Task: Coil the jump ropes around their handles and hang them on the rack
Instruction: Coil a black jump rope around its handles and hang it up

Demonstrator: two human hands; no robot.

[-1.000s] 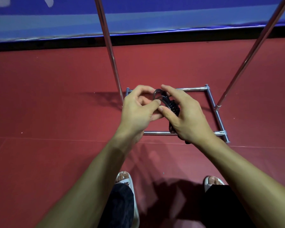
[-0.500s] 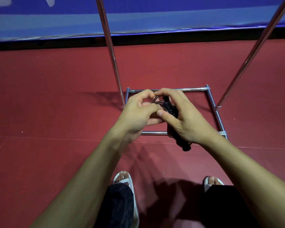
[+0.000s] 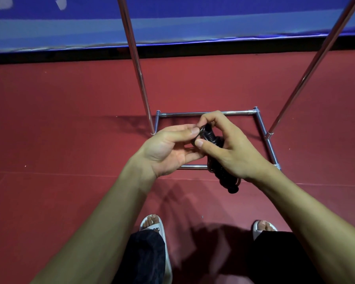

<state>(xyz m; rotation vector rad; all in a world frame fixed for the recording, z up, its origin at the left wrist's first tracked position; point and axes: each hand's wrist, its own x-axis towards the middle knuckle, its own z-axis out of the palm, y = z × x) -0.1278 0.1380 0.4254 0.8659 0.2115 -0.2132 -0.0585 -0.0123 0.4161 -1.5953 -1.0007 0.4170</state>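
A black jump rope (image 3: 223, 177) is bundled around its handles, and my right hand (image 3: 232, 152) grips the bundle, the handle ends sticking out below the palm. My left hand (image 3: 172, 150) is turned palm up; its thumb and fingers pinch a small loop of the rope at the top of the bundle. Both hands hover above the chrome rack (image 3: 262, 128), whose rectangular base lies on the floor and whose two uprights rise out of view. The rack's hanging bar is hidden above the frame.
Red floor mat (image 3: 70, 140) all around. A blue padded wall (image 3: 172, 21) with a black base strip runs along the back. My feet in white slippers (image 3: 158, 228) stand just in front of the rack's base.
My left hand has rolled palm up and drawn slightly left. The rope bundle has slid lower in my right hand, so the handle ends now show below it.
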